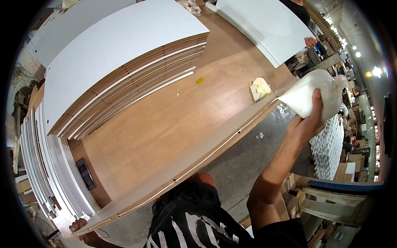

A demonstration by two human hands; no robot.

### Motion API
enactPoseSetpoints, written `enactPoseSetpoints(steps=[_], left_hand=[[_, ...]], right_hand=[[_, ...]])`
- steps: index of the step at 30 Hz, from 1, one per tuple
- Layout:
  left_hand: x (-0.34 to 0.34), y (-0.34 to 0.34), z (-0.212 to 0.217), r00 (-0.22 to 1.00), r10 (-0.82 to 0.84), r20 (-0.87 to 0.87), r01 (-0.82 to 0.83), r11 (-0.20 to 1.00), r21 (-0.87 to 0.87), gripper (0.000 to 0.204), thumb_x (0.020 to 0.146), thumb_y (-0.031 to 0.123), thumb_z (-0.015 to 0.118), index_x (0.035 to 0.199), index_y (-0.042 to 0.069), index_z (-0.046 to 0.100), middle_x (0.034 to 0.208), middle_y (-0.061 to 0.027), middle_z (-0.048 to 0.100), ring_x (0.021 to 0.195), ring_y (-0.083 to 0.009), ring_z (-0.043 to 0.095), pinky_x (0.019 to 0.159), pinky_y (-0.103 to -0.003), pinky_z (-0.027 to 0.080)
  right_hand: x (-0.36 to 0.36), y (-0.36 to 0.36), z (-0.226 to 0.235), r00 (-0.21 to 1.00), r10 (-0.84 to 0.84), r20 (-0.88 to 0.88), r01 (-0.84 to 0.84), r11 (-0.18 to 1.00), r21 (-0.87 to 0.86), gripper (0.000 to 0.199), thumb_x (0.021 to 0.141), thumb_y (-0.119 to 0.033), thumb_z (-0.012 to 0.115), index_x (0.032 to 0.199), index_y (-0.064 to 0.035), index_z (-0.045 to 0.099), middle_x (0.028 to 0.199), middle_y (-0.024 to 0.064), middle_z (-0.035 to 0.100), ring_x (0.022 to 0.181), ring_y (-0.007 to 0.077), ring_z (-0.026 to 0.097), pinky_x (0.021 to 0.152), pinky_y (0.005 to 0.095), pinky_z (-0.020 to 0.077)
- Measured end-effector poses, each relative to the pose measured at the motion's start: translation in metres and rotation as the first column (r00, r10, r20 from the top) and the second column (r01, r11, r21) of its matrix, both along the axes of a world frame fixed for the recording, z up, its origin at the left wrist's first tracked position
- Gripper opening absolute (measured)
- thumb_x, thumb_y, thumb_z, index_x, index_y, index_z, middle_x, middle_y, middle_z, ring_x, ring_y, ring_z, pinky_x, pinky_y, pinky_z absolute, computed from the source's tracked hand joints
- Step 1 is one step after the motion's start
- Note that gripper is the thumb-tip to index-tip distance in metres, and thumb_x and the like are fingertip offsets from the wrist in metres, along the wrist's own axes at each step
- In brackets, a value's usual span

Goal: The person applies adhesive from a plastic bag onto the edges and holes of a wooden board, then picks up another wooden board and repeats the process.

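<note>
A plastic bag full of white paste [304, 97] is squeezed in my right hand [310, 120], fingers wrapped round its lower side. Its narrow tip points down at the far right end of a long board [223, 142] standing on edge along the near side of the table. A thin white line of paste [215, 153] runs along the board's upward edge, past several small dark holes. At the near left, my left hand [80, 228] has its fingers curled over the board's other end.
A stack of white panels [128, 45] lies on the wooden table [165, 111]. A crumpled pale yellow cloth [259, 89] and a phone [85, 173] rest on it. More white strips [39, 161] stand at the left. Another person's hand [310, 42] touches a white panel [264, 25] at the far right.
</note>
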State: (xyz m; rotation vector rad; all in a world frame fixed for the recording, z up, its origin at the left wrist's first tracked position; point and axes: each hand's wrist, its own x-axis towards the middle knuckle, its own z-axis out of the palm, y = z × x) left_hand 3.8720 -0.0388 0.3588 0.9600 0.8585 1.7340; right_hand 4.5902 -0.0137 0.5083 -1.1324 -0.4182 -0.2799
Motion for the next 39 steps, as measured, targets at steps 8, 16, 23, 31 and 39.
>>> enactPoseSetpoints(steps=[8, 16, 23, 31, 39], left_hand=[[-0.003, 0.003, 0.000, 0.998, -0.003, -0.062, 0.004, 1.000, 0.019, 0.027, 0.082, 0.019, 0.071, 0.094, 0.006, 0.050, 0.087, -0.0023, 0.046, 0.075, -0.0138, 0.045, 0.072, -0.029, 0.041], [-0.009, 0.002, 0.000, 0.994, 0.019, -0.107, -0.021, 1.000, -0.021, 0.035, 0.081, 0.029, 0.073, 0.096, 0.008, 0.050, 0.087, -0.0008, 0.046, 0.081, -0.0134, 0.046, 0.076, -0.028, 0.041], [0.010, 0.003, 0.005, 0.969, 0.048, -0.242, -0.038, 0.998, 0.047, 0.033, 0.083, 0.030, 0.071, 0.095, 0.007, 0.050, 0.084, -0.0005, 0.045, 0.076, -0.0132, 0.044, 0.071, -0.027, 0.039], [0.009, 0.003, 0.004, 0.984, 0.009, -0.176, -0.002, 0.999, 0.040, 0.032, 0.087, 0.032, 0.066, 0.091, 0.007, 0.046, 0.080, -0.0007, 0.041, 0.073, -0.0133, 0.041, 0.069, -0.027, 0.037], [0.001, -0.004, 0.000, 0.950, 0.146, -0.275, -0.151, 0.989, 0.004, 0.030, 0.088, 0.031, 0.065, 0.091, 0.007, 0.046, 0.082, -0.0008, 0.042, 0.075, -0.0129, 0.042, 0.071, -0.026, 0.037]], right_hand=[[0.015, 0.003, 0.000, 0.996, -0.049, 0.077, 0.049, 0.999, 0.002, 0.051, 0.071, -0.014, 0.078, 0.109, 0.0121, 0.058, 0.108, 0.0173, 0.062, 0.092, 0.0233, 0.065, 0.079, 0.0329, 0.0546], [0.023, 0.000, 0.003, 0.998, -0.033, 0.051, 0.033, 0.999, 0.000, 0.052, 0.072, -0.014, 0.078, 0.111, 0.0121, 0.056, 0.110, 0.0171, 0.061, 0.093, 0.0238, 0.064, 0.081, 0.0330, 0.0543], [0.033, -0.001, 0.001, 0.998, -0.036, 0.052, 0.035, 0.999, 0.017, 0.053, 0.071, -0.013, 0.079, 0.112, 0.0123, 0.056, 0.109, 0.0169, 0.062, 0.093, 0.0235, 0.064, 0.082, 0.0333, 0.0543], [0.034, -0.004, 0.000, 0.998, -0.017, 0.061, 0.017, 1.000, -0.005, 0.054, 0.070, -0.014, 0.079, 0.110, 0.0132, 0.055, 0.108, 0.0173, 0.062, 0.092, 0.0241, 0.064, 0.080, 0.0335, 0.0549], [0.039, -0.004, -0.003, 0.998, -0.066, 0.011, 0.066, 0.998, -0.012, 0.055, 0.070, -0.013, 0.079, 0.113, 0.0110, 0.055, 0.109, 0.0169, 0.061, 0.092, 0.0234, 0.064, 0.079, 0.0335, 0.0547]])
